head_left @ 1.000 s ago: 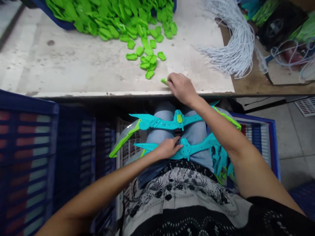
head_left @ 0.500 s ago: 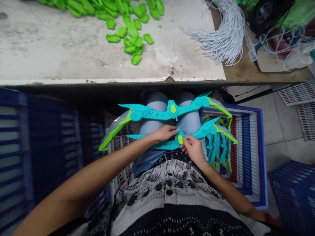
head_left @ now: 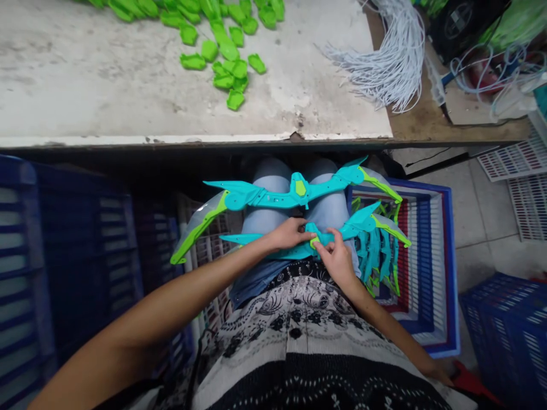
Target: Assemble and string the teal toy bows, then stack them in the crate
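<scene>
Turquoise plastic, head view: near bow (head_left: 301, 250), one, lying across the lap, its green cap (head_left: 314, 242) sitting tilted at the centre. Handling, by judgement: light, stiff, fairly smooth; thin clear tips probably the fragile part; best held at the thick middle; the cap small, suiting fingertips. Left hand (head_left: 290, 232): fingers curling, grasping the bow beside its centre, fingertips reaching the cap. Right hand (head_left: 336, 255): half open, thumb touching the cap, forefinger spreading apart along the bow; whether it is gripping the bow, cannot tell. Far bow (head_left: 277, 199): one, resting over the knees, cap seated. Worktop (head_left: 128, 91): carrying loose green caps (head_left: 231, 74) and white cords (head_left: 397, 68). Crate (head_left: 452, 319): standing at right, holding more bows (head_left: 376, 250).
</scene>
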Motion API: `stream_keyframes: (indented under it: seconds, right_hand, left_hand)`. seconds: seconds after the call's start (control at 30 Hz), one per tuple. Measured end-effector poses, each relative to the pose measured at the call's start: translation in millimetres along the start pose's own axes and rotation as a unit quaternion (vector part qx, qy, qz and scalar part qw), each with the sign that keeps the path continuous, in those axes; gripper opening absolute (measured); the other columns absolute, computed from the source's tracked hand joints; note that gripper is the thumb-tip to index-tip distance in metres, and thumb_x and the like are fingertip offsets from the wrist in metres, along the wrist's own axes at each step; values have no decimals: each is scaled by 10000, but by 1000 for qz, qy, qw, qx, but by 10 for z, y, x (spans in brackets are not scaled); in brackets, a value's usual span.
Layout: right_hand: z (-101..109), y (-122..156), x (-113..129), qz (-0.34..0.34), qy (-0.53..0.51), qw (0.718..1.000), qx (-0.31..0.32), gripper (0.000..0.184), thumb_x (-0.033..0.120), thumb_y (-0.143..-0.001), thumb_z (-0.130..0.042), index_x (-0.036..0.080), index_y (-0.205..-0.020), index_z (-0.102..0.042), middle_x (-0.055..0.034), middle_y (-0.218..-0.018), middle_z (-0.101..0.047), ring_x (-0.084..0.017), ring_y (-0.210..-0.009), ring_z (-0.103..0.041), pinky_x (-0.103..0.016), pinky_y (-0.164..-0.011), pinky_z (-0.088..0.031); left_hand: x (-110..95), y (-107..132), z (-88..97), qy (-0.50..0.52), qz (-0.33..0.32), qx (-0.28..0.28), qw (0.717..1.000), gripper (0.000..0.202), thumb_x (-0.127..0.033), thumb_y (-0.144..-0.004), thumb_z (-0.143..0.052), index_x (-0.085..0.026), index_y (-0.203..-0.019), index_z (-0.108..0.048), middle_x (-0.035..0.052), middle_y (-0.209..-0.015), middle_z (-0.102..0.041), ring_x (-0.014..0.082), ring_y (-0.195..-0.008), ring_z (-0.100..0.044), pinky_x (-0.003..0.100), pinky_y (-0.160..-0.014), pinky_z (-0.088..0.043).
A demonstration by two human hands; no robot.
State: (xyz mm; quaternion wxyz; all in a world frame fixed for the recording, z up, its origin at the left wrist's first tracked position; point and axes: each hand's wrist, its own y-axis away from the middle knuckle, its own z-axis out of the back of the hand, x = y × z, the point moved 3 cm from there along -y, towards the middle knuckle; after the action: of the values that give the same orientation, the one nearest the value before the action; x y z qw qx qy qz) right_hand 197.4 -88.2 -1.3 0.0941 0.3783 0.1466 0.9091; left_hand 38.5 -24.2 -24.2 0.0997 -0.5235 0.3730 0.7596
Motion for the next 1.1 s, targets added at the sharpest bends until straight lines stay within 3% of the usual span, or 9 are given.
stream_keyframes:
  seconds: [0.1,0.23,0.5,0.67,0.77,0.83,0.9,1.0,1.1]
  right_hand:
    - [5,-54,-76,-45,-10,996,72,640,490,-829,-612,130,-1342,-479,50,-506,-588,-179,-486,-593,-270,-523,-433]
    - [-63,-99,-136,-88,-57,983,152,566,471,-891,-547,176,-1368,-467,59,-498,-601,-161,-415,-582,-252,-480,-438]
    - [-31,-184,-2,-55,57,984,157,419,401,-894,-590,159,-1235,-572,60,-435,-565,-186,-537,-647,-241,-583,-440]
    - [176,-421,196,25,195,946,257,281,408,-890,-590,169,-1003,-686,14,-438,-579,-210,-593,-659,-243,-578,-405]
    - [349,-733,591,152,296,907,259,194,352,-879,-596,207,-879,-725,-43,-625,-690,-224,-694,-671,-257,-611,-409]
    - [421,-1019,1044,255,303,905,159,228,315,-920,-518,224,-986,-716,-62,-812,-729,-225,-793,-670,-274,-681,-433]
    - [376,-1319,1570,347,268,898,43,303,300,-968,-412,214,-1092,-675,-84,-968,-713,-228,-922,-646,-301,-777,-450]
    - [25,-1774,2270,406,238,881,-38,356,391,-978,-411,151,-1104,-643,-144,-1114,-633,-275,-1064,-580,-372,-860,-460]
    - [-443,-2159,2729,438,221,870,-41,433,459,-969,-433,85,-1096,-612,-187,-1122,-582,-313,-1099,-555,-450,-908,-460]
  left_hand:
    - [4,-8,-13,-25,-8,-11,1000,384,-525,-743,-573,-144,-790,-554,5,-694,-531,150,-664,-479,244,-564,-335]
    - [-5,-22,-32,-67,6,-23,997,314,-462,-762,-572,-149,-770,-543,7,-687,-535,152,-642,-492,250,-559,-325]
    - [1,-25,-44,-106,38,-47,993,269,-396,-785,-583,-132,-819,-615,32,-732,-626,176,-690,-557,253,-591,-367]
    - [-95,59,-63,-157,80,-43,983,360,-431,-853,-561,-124,-1020,-650,75,-871,-686,228,-803,-633,285,-668,-437]
    - [-170,206,-147,-242,47,-136,960,432,-383,-920,-498,-167,-1291,-539,128,-1120,-660,277,-1014,-619,352,-794,-480]
    - [-228,316,-260,-306,-20,-180,935,388,-315,-943,-466,-190,-1304,-535,148,-1285,-580,283,-1162,-554,388,-896,-473]
    - [-266,390,-395,-360,-68,-167,915,402,-339,-923,-519,-170,-1286,-554,174,-1391,-497,304,-1261,-484,422,-973,-451]
    - [-297,398,-514,-416,-45,-126,899,718,-469,-826,-654,-104,-1402,-431,241,-1488,-367,354,-1335,-405,480,-1024,-424]
    - [-327,328,-528,-443,1,-93,892,930,-493,-753,-726,-67,-1467,-310,267,-1522,-293,369,-1348,-379,490,-1018,-434]
